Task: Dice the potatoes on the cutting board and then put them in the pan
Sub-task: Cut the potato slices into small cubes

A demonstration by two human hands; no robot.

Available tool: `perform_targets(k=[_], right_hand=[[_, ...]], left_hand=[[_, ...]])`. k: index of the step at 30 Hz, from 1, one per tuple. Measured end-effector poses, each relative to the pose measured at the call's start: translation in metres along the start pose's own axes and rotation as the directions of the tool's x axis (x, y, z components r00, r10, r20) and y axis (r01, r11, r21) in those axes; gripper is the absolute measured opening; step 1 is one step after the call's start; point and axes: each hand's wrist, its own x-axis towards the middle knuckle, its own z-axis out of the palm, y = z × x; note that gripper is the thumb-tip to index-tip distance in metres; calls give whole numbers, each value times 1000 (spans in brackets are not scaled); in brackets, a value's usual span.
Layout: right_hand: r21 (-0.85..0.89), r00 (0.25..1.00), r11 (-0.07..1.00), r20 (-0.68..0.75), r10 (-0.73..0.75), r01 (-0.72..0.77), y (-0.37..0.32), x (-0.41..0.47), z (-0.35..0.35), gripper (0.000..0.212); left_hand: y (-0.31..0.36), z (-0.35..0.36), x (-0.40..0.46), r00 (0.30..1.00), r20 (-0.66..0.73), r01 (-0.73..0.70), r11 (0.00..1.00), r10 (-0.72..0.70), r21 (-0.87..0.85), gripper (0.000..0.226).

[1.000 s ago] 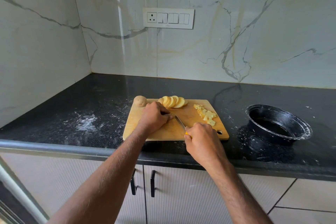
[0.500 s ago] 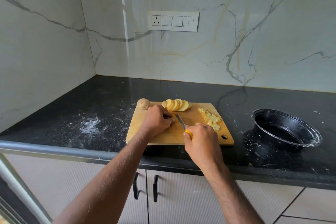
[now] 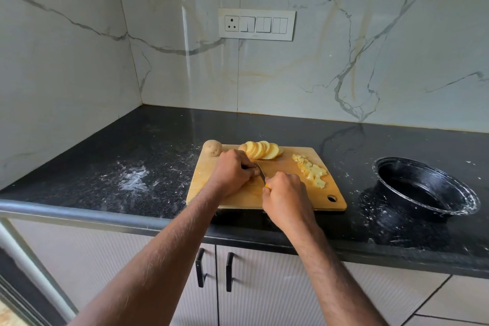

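A wooden cutting board (image 3: 293,194) lies on the black counter. At its far left corner sits a whole unpeeled potato (image 3: 212,147). A fan of round potato slices (image 3: 262,150) lies along the far edge, and a pile of diced pieces (image 3: 312,171) lies on the right side. My left hand (image 3: 230,172) presses down on something on the board; what is under its fingers is hidden. My right hand (image 3: 287,197) grips a yellow-handled knife (image 3: 262,173), its blade pointing away beside the left fingertips. The black pan (image 3: 426,188) stands to the right of the board.
White powder is smeared on the counter (image 3: 132,177) left of the board and around the pan. Marble walls close the back and left, with a switch panel (image 3: 256,24) on the back wall. Cabinet doors with black handles (image 3: 201,267) lie below the counter edge.
The view has shifted slightly between frames. My hands stay in the same spot on the board, with the knife blade still beside the left fingertips.
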Motion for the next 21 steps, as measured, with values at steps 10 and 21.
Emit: perform_targets(k=[10,21], right_hand=[[2,997,997,2,-83,83,11,-23,-9,22],[85,989,996,-147,-13,25,20,-30,-21,20]], left_hand=[[4,0,-1,998,-4,55,998,-55,1,15],[5,-6,-6,997,-31,75,997,-75,-3,14]])
